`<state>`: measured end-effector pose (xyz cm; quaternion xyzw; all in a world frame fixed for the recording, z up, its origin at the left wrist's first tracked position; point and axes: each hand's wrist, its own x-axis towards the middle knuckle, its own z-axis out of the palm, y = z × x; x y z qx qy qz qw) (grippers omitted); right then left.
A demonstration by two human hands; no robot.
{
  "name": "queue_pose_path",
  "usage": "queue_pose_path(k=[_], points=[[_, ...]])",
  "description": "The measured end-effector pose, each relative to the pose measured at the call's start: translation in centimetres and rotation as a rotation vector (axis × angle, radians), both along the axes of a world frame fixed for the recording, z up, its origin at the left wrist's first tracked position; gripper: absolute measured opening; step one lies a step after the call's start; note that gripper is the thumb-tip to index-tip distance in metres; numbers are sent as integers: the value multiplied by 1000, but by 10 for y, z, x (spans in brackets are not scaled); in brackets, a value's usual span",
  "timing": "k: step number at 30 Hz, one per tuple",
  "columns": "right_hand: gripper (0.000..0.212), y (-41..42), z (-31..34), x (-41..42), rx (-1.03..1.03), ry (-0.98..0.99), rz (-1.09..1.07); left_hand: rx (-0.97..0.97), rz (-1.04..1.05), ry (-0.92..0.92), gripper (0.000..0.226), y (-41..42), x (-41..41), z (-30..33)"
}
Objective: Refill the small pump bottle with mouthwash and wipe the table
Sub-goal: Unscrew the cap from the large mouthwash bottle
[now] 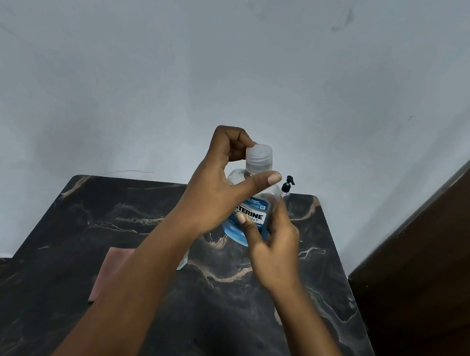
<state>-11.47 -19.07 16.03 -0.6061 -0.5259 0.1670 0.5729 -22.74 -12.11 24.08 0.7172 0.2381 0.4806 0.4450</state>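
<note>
Clear plastic mouthwash bottle (248, 211), about half full of blue liquid, held above the dark marbled table (333, 287). The right hand (273, 246) curls its fingers round the labelled body; the left hand (220, 181) pinches the ribbed cap (258, 158) between bent fingers, thumb stretched out below it. The body probably gives under pressure and feels moderately heavy; the ribs should resist slipping. One small pump bottle (287, 186) stands just beyond the right fingers. One pink cloth (110, 275) lies under the left forearm.
</note>
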Motion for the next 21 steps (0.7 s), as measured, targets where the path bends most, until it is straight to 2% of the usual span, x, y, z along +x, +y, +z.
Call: queue_pose_path(k=[4,7,16,21], points=[[38,-1,-1,3,7,7,9,-57,-120,-47,26,-1,-1,1],[41,-1,-1,4,-1,8,12,-64,-116,-57,20,1,-1,0],[41,0,2,5,6,25,31,30,-12,-57,25,3,-1,1],[44,1,4,5,8,8,21,65,43,-18,40,7,-1,-3]])
